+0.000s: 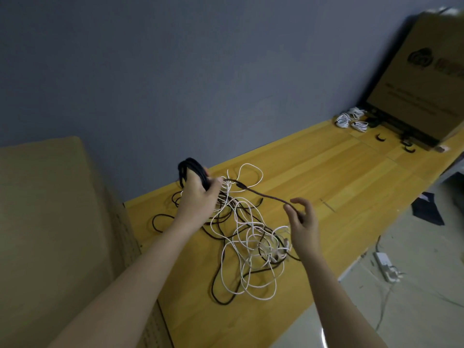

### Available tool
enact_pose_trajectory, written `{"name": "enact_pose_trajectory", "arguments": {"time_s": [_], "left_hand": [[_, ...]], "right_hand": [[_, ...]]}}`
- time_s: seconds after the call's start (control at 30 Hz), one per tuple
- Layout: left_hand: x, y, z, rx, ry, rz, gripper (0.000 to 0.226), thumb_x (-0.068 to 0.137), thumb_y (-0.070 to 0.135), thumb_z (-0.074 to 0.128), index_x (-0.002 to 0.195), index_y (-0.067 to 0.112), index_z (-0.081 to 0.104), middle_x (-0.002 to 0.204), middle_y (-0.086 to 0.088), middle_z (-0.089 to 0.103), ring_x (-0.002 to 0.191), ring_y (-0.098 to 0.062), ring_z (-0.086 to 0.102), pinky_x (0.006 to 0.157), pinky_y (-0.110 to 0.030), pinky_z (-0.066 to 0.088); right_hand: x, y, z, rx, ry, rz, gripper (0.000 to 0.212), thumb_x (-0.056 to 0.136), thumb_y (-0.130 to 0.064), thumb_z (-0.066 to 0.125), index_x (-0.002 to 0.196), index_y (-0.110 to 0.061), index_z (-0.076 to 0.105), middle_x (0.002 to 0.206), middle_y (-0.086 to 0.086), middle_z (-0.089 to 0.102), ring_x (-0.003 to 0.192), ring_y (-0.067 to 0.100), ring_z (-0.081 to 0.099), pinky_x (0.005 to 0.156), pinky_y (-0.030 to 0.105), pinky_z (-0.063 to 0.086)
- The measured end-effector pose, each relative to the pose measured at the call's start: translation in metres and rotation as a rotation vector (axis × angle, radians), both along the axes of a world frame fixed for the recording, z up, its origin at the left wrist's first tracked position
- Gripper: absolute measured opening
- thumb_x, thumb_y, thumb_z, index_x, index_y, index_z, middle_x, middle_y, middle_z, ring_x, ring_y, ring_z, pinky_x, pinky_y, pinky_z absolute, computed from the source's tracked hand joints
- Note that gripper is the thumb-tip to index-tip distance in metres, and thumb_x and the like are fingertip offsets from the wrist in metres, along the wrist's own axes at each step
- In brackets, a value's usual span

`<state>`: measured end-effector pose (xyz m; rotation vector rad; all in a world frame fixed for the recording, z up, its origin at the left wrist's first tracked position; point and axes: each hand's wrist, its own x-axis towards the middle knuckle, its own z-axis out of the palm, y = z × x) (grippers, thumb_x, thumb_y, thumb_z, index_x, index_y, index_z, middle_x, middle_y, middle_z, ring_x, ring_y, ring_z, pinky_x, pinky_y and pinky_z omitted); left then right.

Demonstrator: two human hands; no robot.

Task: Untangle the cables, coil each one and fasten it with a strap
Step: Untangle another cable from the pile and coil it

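Three white bundles (351, 119) lie finished far beyond the tangle (251, 237) mid-worktop (326, 172), where the left hand (199, 197) clasps a half-wound black coil (192, 169) and the right hand (302, 222) pinches its tail, straps (381, 138) waiting.

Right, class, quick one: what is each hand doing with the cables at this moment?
Left hand: grips a black coil of cable, raised above the tangle.
Right hand: pinches the loose run of the black cable leading to that coil.

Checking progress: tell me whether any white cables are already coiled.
Yes, coiled white cables lie at the table's far end.
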<state>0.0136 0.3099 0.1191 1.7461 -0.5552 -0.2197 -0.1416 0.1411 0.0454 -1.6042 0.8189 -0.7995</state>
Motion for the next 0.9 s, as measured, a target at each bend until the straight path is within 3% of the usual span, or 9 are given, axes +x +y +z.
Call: {"name": "enact_pose_trajectory", "arguments": {"time_s": [0.13, 0.23, 0.3, 0.4, 0.5, 0.6, 0.67, 0.77, 0.9], "left_hand": [[0.013, 0.008, 0.006, -0.139, 0.015, 0.273, 0.020, 0.094, 0.024, 0.057, 0.101, 0.017, 0.039, 0.087, 0.007, 0.046, 0.070, 0.007, 0.052, 0.059, -0.008, 0.041], [0.014, 0.008, 0.002, -0.084, 0.074, 0.177, 0.017, 0.096, 0.026, 0.055, 0.097, 0.021, 0.039, 0.090, 0.001, 0.049, 0.075, -0.005, 0.051, 0.064, -0.019, 0.039], [0.009, 0.004, -0.003, -0.058, 0.064, 0.089, 0.016, 0.096, 0.026, 0.054, 0.092, 0.025, 0.038, 0.092, -0.004, 0.051, 0.076, -0.010, 0.052, 0.067, -0.023, 0.042], [0.000, -0.004, -0.007, -0.057, 0.043, 0.000, 0.019, 0.096, 0.025, 0.054, 0.089, 0.029, 0.037, 0.088, -0.004, 0.053, 0.072, -0.008, 0.053, 0.069, -0.025, 0.044], [-0.006, -0.007, -0.011, -0.021, -0.008, -0.032, 0.019, 0.096, 0.027, 0.053, 0.088, 0.030, 0.037, 0.083, -0.003, 0.054, 0.066, -0.003, 0.052, 0.065, -0.018, 0.043], [-0.005, -0.006, -0.012, -0.036, -0.031, -0.014, 0.019, 0.095, 0.026, 0.054, 0.087, 0.029, 0.037, 0.083, -0.003, 0.055, 0.066, -0.001, 0.053, 0.064, -0.013, 0.042], [-0.001, -0.003, -0.010, -0.059, -0.029, 0.035, 0.018, 0.095, 0.024, 0.055, 0.090, 0.026, 0.038, 0.084, -0.004, 0.055, 0.065, 0.000, 0.054, 0.061, -0.012, 0.043], [0.006, 0.002, -0.008, -0.044, -0.039, 0.136, 0.017, 0.095, 0.022, 0.055, 0.096, 0.017, 0.038, 0.085, 0.004, 0.050, 0.066, 0.010, 0.053, 0.057, -0.005, 0.041], [0.001, 0.000, -0.005, 0.022, -0.074, 0.081, 0.021, 0.096, 0.023, 0.054, 0.086, 0.029, 0.036, 0.081, 0.007, 0.047, 0.060, 0.011, 0.051, 0.055, -0.013, 0.040]], "right_hand": [[-0.003, -0.037, 0.006, -0.004, 0.203, 0.078, 0.013, 0.091, -0.023, 0.064, 0.081, -0.019, 0.071, 0.044, -0.016, 0.048, 0.041, -0.001, 0.043, 0.042, 0.009, 0.029], [-0.001, -0.040, 0.008, -0.181, 0.520, 0.128, 0.024, 0.092, -0.025, 0.061, 0.112, -0.015, 0.069, 0.085, -0.003, 0.069, 0.080, 0.010, 0.063, 0.065, 0.024, 0.044], [0.004, -0.023, 0.010, -0.359, 0.621, 0.208, 0.049, 0.092, -0.019, 0.061, 0.139, -0.019, 0.049, 0.129, 0.011, 0.054, 0.119, 0.024, 0.049, 0.098, 0.034, 0.040], [0.017, 0.022, 0.016, -0.484, 0.489, 0.371, 0.066, 0.089, -0.023, 0.063, 0.148, -0.026, 0.032, 0.150, 0.002, 0.031, 0.142, 0.017, 0.019, 0.118, 0.046, 0.010], [0.024, 0.070, 0.022, -0.117, 0.259, 0.529, 0.048, 0.093, -0.049, 0.052, 0.139, -0.040, 0.041, 0.146, -0.015, 0.041, 0.142, 0.007, 0.021, 0.118, 0.037, 0.012], [0.025, 0.089, 0.017, -0.002, 0.047, 0.510, 0.019, 0.100, -0.036, 0.043, 0.106, -0.034, 0.061, 0.093, -0.013, 0.065, 0.094, 0.005, 0.060, 0.086, 0.020, 0.044], [0.021, 0.081, 0.014, -0.043, 0.034, 0.364, 0.022, 0.102, -0.026, 0.042, 0.092, -0.028, 0.062, 0.072, -0.006, 0.057, 0.069, 0.009, 0.053, 0.066, 0.021, 0.042], [0.011, 0.047, 0.018, -0.194, 0.120, 0.092, 0.011, 0.097, -0.016, 0.052, 0.096, -0.024, 0.058, 0.065, -0.008, 0.053, 0.057, 0.003, 0.045, 0.052, 0.017, 0.035], [0.010, 0.000, 0.059, -0.650, 0.184, -0.140, 0.009, 0.092, -0.005, 0.058, 0.097, -0.002, 0.065, 0.087, 0.015, 0.061, 0.080, 0.031, 0.056, 0.068, 0.028, 0.034]]}}
